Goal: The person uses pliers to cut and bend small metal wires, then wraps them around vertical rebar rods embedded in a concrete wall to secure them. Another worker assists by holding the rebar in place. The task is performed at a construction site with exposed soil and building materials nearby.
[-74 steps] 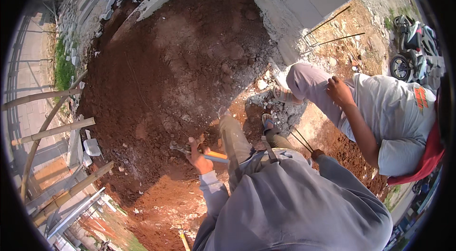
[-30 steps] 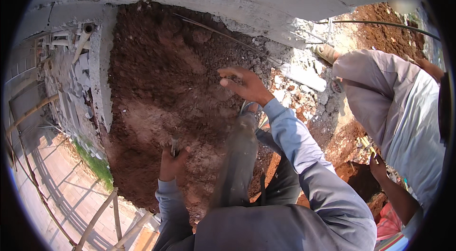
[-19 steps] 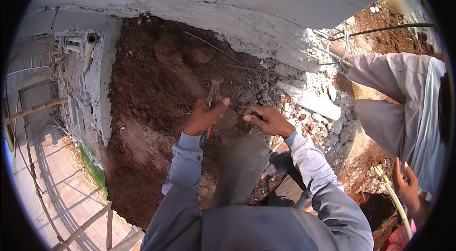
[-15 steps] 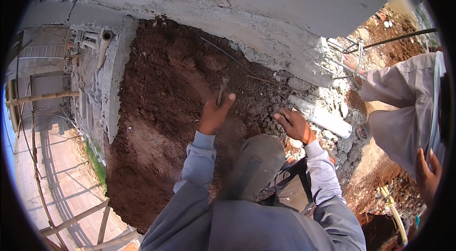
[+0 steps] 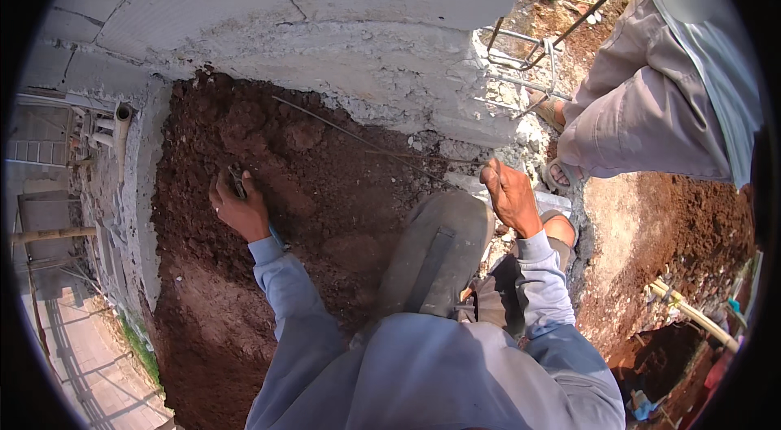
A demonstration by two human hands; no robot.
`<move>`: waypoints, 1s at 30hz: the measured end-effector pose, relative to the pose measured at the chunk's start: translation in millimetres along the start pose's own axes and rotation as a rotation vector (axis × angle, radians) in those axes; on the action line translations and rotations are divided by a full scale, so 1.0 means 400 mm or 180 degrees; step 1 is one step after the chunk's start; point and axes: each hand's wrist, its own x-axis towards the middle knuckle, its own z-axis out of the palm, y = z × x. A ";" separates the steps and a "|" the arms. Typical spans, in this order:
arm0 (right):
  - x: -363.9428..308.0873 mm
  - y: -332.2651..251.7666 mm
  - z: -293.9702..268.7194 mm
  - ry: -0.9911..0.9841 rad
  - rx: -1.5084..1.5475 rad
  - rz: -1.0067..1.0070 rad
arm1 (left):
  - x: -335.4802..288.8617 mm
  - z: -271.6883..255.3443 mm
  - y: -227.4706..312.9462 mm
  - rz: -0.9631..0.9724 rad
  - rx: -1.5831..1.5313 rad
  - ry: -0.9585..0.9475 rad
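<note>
My left hand (image 5: 242, 206) is over the red-brown soil, fingers curled round a small dark metal hand tool (image 5: 236, 176) whose exact kind I cannot make out. A blue bit shows beside that wrist. Closer to the wall's right end, my right hand (image 5: 512, 198) is closed, thumb and fingers pressed together. The end of a thin rusty rod (image 5: 419, 157) meets its fingertips; whether they grip it I cannot tell. Another long thin rod (image 5: 325, 120) lies slantwise on the soil. Partly behind my right hand is a white pipe (image 5: 553, 202).
A rough-bottomed grey concrete wall (image 5: 390, 64) runs along the far side. Steel reinforcement bars (image 5: 521, 64) stick out at its right end. At the right stands another person (image 5: 651, 117) in grey trousers. Bamboo poles (image 5: 53, 235) are at the left; a dark pit (image 5: 659, 361) lies lower right.
My left hand has moved left with the metal tool, across the soil. My right hand has lifted away from the rubble to the rusty rod's end. The whole view has shifted.
</note>
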 end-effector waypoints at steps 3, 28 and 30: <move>-0.020 -0.059 -0.048 0.0128 -0.0063 -0.0567 | 0.000 -0.119 0.208 -0.1155 -0.3180 -0.2258; -0.146 -0.328 -0.133 0.0348 -0.0335 -0.0785 | -0.129 -0.282 0.655 -0.1931 -0.6606 -0.2750; -0.134 -0.308 -0.101 0.0447 -0.0159 -0.0733 | -0.139 -0.304 0.692 -0.2084 -0.6757 -0.3167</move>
